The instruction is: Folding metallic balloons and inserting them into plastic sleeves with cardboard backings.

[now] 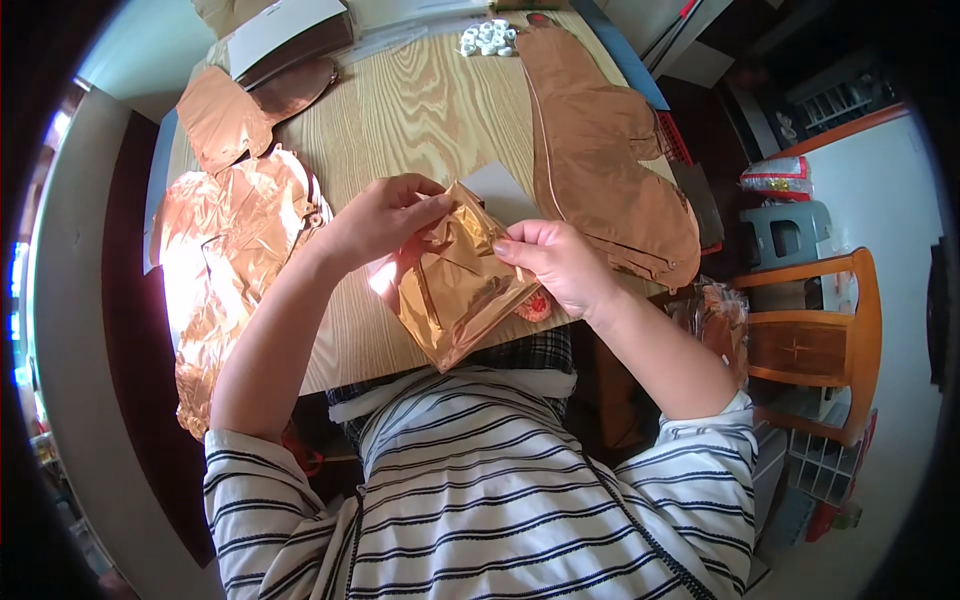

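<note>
A folded, shiny copper-coloured foil piece [455,290] is held up over the near edge of the wooden table [420,110]. My left hand [378,218] pinches its upper left edge. My right hand [560,262] grips its right side, fingers curled over the foil. A white card [500,190] shows just behind the foil, between the hands. Something small and red [535,307] peeks out under my right hand.
Crumpled copper foil pieces [225,260] lie at the table's left, and a long flat foil shape [610,160] at its right. Small white pieces [488,38] and a box [285,40] sit at the far edge. A wooden chair [815,340] and grey stool [790,235] stand at the right.
</note>
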Demonstrator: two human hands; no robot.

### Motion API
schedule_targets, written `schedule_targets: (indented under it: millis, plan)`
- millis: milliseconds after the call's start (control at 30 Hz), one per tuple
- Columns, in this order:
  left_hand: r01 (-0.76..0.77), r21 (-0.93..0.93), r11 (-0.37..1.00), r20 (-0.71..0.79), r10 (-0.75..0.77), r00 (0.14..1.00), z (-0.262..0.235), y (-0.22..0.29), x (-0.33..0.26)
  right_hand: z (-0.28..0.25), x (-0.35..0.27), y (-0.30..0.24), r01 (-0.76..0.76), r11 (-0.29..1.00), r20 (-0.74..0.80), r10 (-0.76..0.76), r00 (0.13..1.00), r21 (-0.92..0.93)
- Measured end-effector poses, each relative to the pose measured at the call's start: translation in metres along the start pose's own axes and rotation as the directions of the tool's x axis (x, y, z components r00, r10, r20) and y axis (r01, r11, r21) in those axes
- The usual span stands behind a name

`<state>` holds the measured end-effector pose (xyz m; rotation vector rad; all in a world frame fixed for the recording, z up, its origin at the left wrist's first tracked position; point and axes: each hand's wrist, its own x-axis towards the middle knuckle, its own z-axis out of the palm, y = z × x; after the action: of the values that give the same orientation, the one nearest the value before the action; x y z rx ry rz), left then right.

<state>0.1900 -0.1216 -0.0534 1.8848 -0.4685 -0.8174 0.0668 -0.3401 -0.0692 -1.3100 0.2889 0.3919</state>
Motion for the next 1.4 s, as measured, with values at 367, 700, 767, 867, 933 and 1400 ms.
schedule_targets:
  millis: [367, 700, 767, 867, 933, 1400]
  plan:
    - [-0.211, 0.226, 0.951, -0.218, 0.26, 0.941, -0.049, 0.062, -0.065, 0.017, -0.011, -0.053, 0.308, 0.943, 0.069, -0.318, 0.946, 0.123]
    - [-0.176, 0.94, 0.293, -0.06, 0.649, 0.758, 0.034, 0.015, -0.071, -0.034, 0.014, 0.01, -0.135, 0.987, -0.007, 0.136, 0.991, 0.085]
    - [-0.298, 0.881, 0.367, 0.04, 0.57, 0.82, 0.051, 0.006, -0.07, -0.032, 0.013, 0.011, -0.105, 0.994, -0.049, 0.106, 0.993, 0.011]
    - [-0.378, 0.824, 0.422, 0.042, 0.62, 0.784, 0.063, -0.017, -0.061, -0.033, 0.013, 0.005, -0.114, 0.992, -0.077, 0.109, 0.991, -0.057]
    - [-0.394, 0.813, 0.429, 0.02, 0.655, 0.755, 0.062, -0.026, -0.058, -0.033, 0.012, 0.002, -0.149, 0.983, -0.1, 0.139, 0.985, -0.105]
    - [-0.212, 0.751, 0.625, -0.316, 0.622, 0.716, 0.063, -0.049, -0.118, -0.028, -0.037, 0.031, -0.128, 0.992, -0.143, 0.129, 0.981, 0.014]
